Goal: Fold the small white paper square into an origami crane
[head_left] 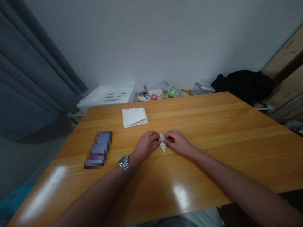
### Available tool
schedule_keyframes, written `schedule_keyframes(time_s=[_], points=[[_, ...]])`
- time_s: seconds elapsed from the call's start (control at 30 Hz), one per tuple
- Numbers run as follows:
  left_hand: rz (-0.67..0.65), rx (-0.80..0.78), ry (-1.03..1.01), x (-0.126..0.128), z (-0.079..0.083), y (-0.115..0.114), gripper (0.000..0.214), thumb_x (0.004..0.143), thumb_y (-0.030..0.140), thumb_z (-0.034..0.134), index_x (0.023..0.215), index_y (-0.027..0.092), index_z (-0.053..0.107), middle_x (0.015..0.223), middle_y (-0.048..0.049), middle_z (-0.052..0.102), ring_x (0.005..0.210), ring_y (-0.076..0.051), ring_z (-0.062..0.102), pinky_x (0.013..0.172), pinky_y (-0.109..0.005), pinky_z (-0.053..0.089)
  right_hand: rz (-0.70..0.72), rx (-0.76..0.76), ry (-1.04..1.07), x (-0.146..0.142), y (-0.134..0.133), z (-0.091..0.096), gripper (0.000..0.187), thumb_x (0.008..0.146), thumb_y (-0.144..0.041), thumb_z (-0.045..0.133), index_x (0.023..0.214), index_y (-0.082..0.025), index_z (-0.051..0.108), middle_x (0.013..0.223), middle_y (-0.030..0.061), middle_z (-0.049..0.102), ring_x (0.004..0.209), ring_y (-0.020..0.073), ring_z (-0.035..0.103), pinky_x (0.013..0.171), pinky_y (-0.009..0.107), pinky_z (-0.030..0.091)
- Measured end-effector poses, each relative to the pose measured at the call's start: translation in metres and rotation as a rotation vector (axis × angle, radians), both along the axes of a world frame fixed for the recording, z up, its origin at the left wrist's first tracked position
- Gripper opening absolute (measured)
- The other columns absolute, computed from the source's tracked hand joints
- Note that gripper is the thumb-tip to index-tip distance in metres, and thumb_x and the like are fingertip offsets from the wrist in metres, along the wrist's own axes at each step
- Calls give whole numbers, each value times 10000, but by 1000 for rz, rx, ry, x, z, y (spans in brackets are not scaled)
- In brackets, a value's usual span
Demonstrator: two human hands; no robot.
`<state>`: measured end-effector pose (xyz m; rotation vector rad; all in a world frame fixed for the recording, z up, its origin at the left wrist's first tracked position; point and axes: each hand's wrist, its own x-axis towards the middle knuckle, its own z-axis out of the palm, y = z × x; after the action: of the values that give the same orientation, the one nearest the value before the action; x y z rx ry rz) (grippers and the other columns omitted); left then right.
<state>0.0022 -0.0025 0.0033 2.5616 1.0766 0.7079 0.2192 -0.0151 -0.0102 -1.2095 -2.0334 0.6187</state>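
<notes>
A small piece of folded white paper [163,146] is held between my two hands, above the middle of the wooden table [203,116]. My left hand [147,144], with a metal watch [125,164] on its wrist, pinches the paper's left side between thumb and fingers. On the right side, my right hand [178,142] grips it in the same way. The paper's pointed ends show above and below the fingertips, while its middle is partly covered by them.
A stack of white notepaper [134,117] lies farther back on the table. To the left is a phone-like device [98,149], its screen blurred out. Behind the table's far edge are a white tray [109,93], assorted small items including a green packet [177,92], and black cloth [241,85].
</notes>
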Motion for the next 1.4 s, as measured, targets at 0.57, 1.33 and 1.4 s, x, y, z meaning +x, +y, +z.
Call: schedule_keyframes(time_s=[0.57, 1.33, 1.4], points=[[-34, 63, 68, 1, 2, -3, 141, 981, 310, 542, 952, 193, 615, 992, -64, 645, 925, -206, 600, 825, -340, 485, 85, 67, -57, 1, -2, 9, 74, 890, -182, 676, 827, -192, 639, 876, 37, 621, 868, 189, 568, 767, 302, 429], [-110, 109, 139, -1, 2, -4, 194, 1002, 333, 516, 1012, 191, 648, 1050, -80, 674, 970, -220, 621, 874, -362, 497, 225, 150, -63, 12, 0, 10, 92, 916, -197, 647, 956, -211, 729, 998, 78, 662, 920, 197, 631, 823, 336, 517], [-110, 109, 153, 0, 3, -4, 183, 1002, 315, 515, 1006, 189, 648, 1045, -79, 675, 969, -221, 621, 877, -363, 497, 244, 176, -86, 13, 2, 8, 117, 927, -206, 632, 962, -223, 743, 1026, 78, 680, 938, 201, 645, 843, 347, 524]])
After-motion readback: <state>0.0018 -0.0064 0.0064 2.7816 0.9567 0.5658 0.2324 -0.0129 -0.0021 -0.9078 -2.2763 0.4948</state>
